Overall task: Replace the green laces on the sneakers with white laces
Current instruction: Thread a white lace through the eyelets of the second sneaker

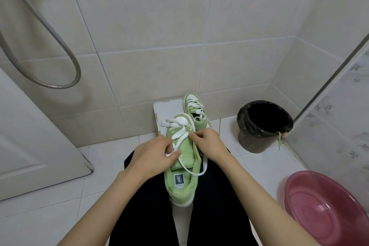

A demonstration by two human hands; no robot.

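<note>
White lace (179, 131) ran between your two hands. Your left hand (153, 151) pinched one strand of it against the green mesh tongue, and your right hand (207, 142) pinched another strand just beside the eyelets on the far side. Both hands had their fingers curled on the lace, neither spread wide. The green sneaker (182, 185) lay on your lap (219, 205), in dark trousers, with its toe pointing away from you. The lace crossed loosely over its toe end, and one loop trailed down by the collar. The second sneaker (194, 110), already threaded with white, stood on a white box (167, 110) at the back edge of the floor (259, 166), against the tiled wall. Toward the floor's right back corner stood a bin (245, 126) with a black liner, and a green lace (280, 140) hung over its rim. A pink basin (319, 205) sat at the floor's right edge, well apart from the shoes.
</note>
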